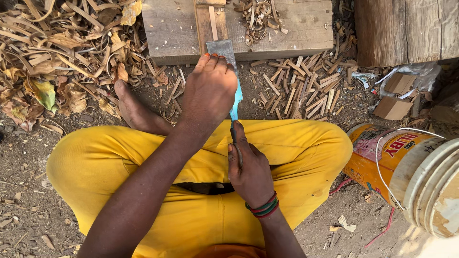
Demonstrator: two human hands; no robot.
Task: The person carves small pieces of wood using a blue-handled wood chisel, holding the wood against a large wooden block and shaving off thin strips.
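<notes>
I sit cross-legged in yellow trousers on the dirt. My left hand (208, 90) lies over the middle of a broad flat knife (221, 48), its fingertips at the grey metal blade end. A turquoise part of the knife (235, 102) shows below that hand. My right hand (249, 173), with red and green bangles at the wrist, grips the knife's handle over my lap. The blade tip rests on the front edge of a wooden block (167, 28), beside a thin wooden strip (213, 21) lying on it.
Curled wood shavings and dry leaves (62, 43) are heaped at the left, and short cut sticks (306, 86) lie right of the block. A log (406, 28) stands at the top right. A tipped orange bucket (406, 167) and cardboard scraps (392, 107) are at my right. My bare foot (136, 110) rests near the block.
</notes>
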